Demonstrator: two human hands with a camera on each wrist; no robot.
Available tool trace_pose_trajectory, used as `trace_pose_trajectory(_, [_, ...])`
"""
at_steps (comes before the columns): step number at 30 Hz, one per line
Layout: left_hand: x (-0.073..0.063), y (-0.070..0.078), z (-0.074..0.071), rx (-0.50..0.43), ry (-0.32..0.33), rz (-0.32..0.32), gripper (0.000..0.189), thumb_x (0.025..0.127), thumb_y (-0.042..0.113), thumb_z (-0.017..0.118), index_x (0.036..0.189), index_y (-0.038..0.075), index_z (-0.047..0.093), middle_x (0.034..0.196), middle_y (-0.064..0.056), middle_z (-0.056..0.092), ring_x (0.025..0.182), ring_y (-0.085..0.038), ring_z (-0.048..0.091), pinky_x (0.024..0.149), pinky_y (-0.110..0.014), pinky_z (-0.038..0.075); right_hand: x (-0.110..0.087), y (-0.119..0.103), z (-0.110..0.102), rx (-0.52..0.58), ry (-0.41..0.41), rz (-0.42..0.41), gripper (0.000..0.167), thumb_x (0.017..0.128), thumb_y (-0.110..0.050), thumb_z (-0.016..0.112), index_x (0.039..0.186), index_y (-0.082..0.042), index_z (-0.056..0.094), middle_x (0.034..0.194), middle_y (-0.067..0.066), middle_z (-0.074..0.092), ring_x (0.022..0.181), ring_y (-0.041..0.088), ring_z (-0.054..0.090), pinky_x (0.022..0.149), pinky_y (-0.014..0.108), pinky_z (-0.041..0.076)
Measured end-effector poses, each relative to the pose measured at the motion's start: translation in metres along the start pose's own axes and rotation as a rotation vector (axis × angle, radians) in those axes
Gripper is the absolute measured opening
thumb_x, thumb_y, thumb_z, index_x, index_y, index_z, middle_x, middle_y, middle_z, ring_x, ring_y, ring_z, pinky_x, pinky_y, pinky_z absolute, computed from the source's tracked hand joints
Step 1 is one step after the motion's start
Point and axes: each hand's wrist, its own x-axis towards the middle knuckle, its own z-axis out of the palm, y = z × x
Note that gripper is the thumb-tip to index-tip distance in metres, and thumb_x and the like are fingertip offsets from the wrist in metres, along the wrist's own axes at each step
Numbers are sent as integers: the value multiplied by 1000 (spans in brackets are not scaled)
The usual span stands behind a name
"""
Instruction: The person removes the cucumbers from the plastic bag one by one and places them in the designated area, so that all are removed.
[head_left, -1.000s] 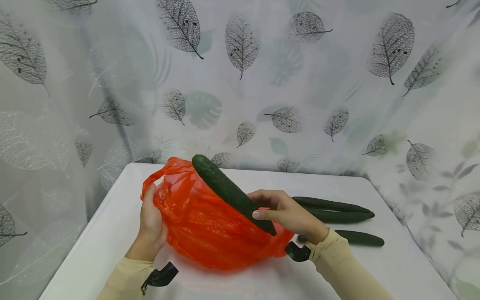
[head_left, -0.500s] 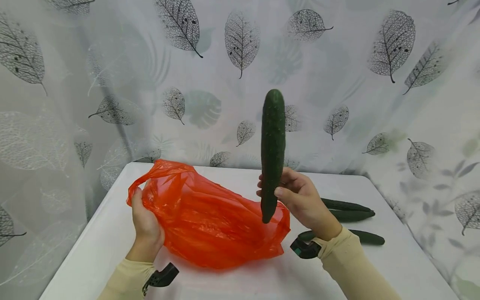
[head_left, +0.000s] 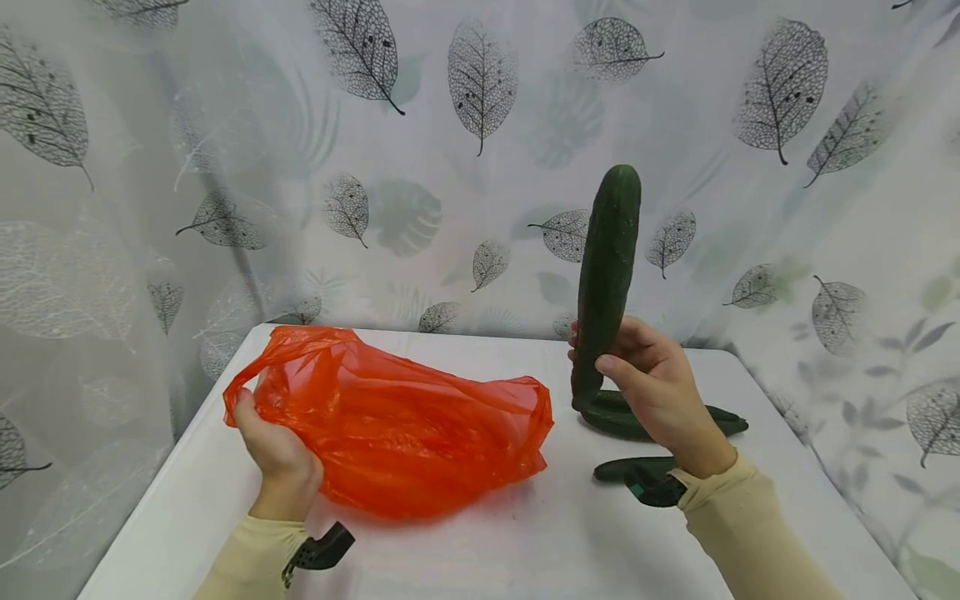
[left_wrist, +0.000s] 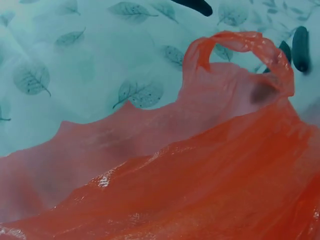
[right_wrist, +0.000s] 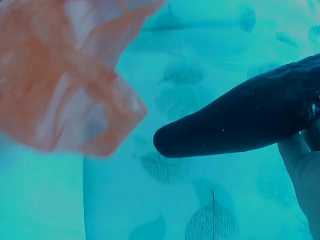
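Note:
A red-orange plastic bag (head_left: 405, 425) lies puffed and crumpled over the left and middle of the table. My left hand (head_left: 277, 454) holds it at its far left side, thumb over the handle loop and the other fingers hidden by the plastic. The left wrist view shows the bag's wavy mouth edge and its other handle loop (left_wrist: 240, 42). To the right of the bag, my right hand (head_left: 660, 392) grips a dark green cucumber (head_left: 609, 258) near its lower end. The cucumber stands almost upright, leaning slightly right, raised in front of the curtain.
Two more cucumbers (head_left: 626, 423) lie side by side at the right of the white table (head_left: 480, 558), partly behind my right hand. Another cucumber (head_left: 621, 469) lies nearer, partly covered by the right wrist camera. A leaf-print curtain (head_left: 465, 192) encloses the table's back and sides.
The cucumber in my right hand has swung from slanting over the bag to near upright and moved right. My left hand has drawn the bag leftward.

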Motion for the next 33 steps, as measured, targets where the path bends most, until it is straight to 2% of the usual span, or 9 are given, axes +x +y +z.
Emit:
trace_pose_trajectory(3, [1,0,-2,-5,29,15,54,101,58,37,144,25,42,140,-2,49,123,-21,49,99,-36,51,-9,2,-13,-87,24,17,41,98,13,54,138,6,51,128,15,64,118,31,62,99,38,52])
trace_pose_trajectory(7, [1,0,-3,-3,44,34,54,101,57,38,144,26,41,143,-4,47,127,-22,48,101,-37,50,-24,9,-33,-188,24,-7,44,93,19,57,135,7,54,128,9,64,121,21,61,93,29,54])
trace_pose_trajectory(10, [1,-1,-3,-2,34,42,53,101,57,38,144,25,42,144,-5,46,128,-24,47,102,-38,50,-36,14,-49,-279,23,-6,44,90,21,60,132,8,57,128,5,64,120,16,62,89,26,55])
trace_pose_trajectory(15, [0,-2,-3,2,14,47,54,102,57,38,144,25,42,144,-6,47,129,-26,47,102,-39,49,-55,21,-71,-499,15,5,45,86,20,66,129,8,59,127,0,65,111,9,66,85,23,56])
trace_pose_trajectory(21, [0,-5,-4,9,6,49,54,102,57,37,144,24,42,144,-7,47,128,-26,47,103,-39,49,-79,26,-93,-727,-15,-4,47,85,17,69,129,2,62,128,-5,64,115,3,61,88,16,51])
trace_pose_trajectory(26, [1,-7,-4,3,8,49,54,102,57,37,144,24,42,144,-6,47,128,-26,47,103,-39,49,-99,31,-109,-833,-47,20,47,83,15,73,126,-3,65,126,-5,65,119,0,57,93,10,45])
trace_pose_trajectory(30, [2,-7,-3,-3,0,41,55,102,58,36,145,24,42,144,-6,47,128,-26,47,104,-39,48,-114,36,-119,-858,-80,65,48,84,10,75,127,-9,66,125,2,66,120,-2,55,95,9,42])
trace_pose_trajectory(33, [1,-6,-2,3,-12,43,56,102,58,37,145,23,42,144,-7,47,127,-26,48,103,-39,49,-123,38,-124,-908,-104,94,48,84,4,78,127,-13,66,123,2,66,119,-3,54,96,7,39])
